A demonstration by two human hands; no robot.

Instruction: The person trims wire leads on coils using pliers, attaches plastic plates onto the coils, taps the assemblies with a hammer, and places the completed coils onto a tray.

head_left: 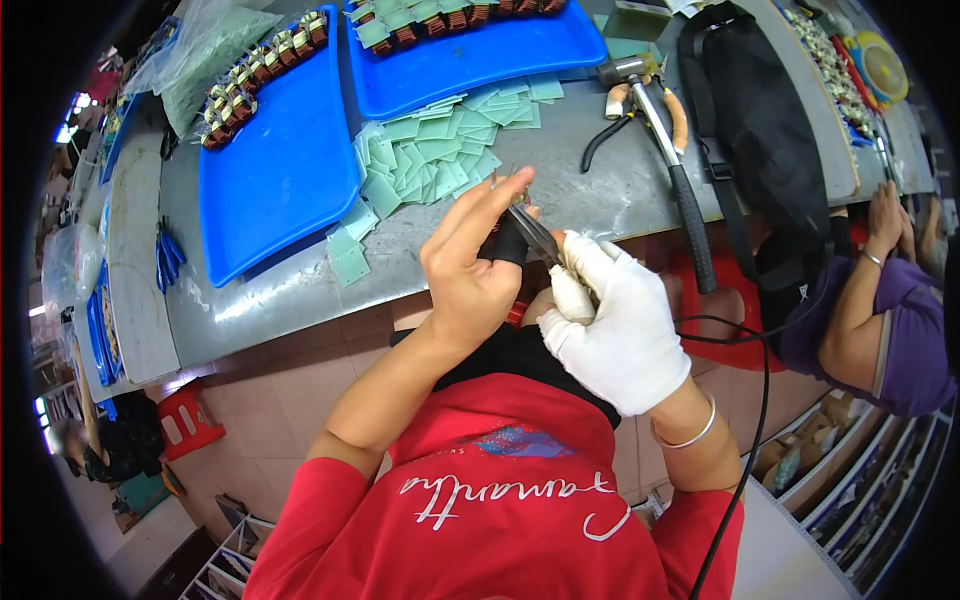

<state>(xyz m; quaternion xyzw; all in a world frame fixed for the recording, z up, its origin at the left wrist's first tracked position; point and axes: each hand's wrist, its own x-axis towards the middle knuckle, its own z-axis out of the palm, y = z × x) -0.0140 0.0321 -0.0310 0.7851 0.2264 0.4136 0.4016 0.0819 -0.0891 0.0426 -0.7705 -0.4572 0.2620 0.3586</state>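
Note:
My left hand (472, 262), bare apart from a black wrap on one finger, is closed around a small wired part that its fingers largely hide. My right hand (625, 325) wears a white glove and grips pliers (537, 236), whose jaws reach into the left fingers. Behind the hands, thin green squares (430, 150) lie scattered on the metal table (270, 305). Copper-coloured coils (262, 75) stand in a row along the edge of the left blue tray (285, 180). More coils with green squares fill the far side of another blue tray (480, 65).
A hammer (680, 185), orange-handled pliers (612, 115) and a black bag (765, 130) lie right of the green squares. A plastic bag (205, 60) is at the far left. A co-worker in purple (870, 320) sits at the right. A black cable (765, 400) hangs beside my right arm.

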